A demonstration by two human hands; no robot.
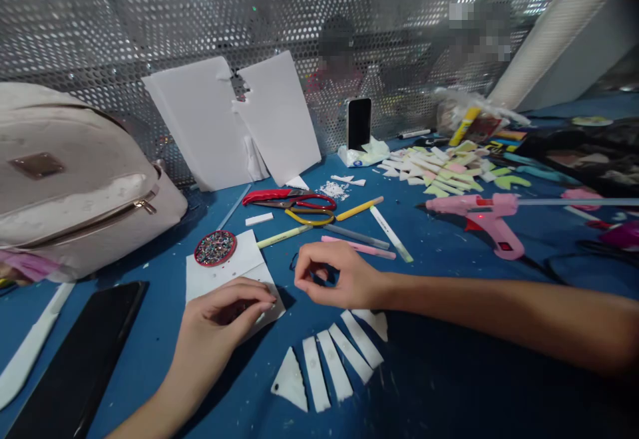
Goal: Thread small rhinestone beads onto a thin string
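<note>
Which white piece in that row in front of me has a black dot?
The triangle at the row's left end: a black dot sits near its left corner, while the white strips beside it show none.

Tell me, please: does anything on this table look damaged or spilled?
Yes. The white panels leaning at the back have ragged, torn-looking inner edges, unlike their straighter outer sides. Near the red-handled scissors, white crumbs lie scattered on the blue table, like loose debris.

Strips [335,367] frt ctr, glue gun [494,211] R
</note>
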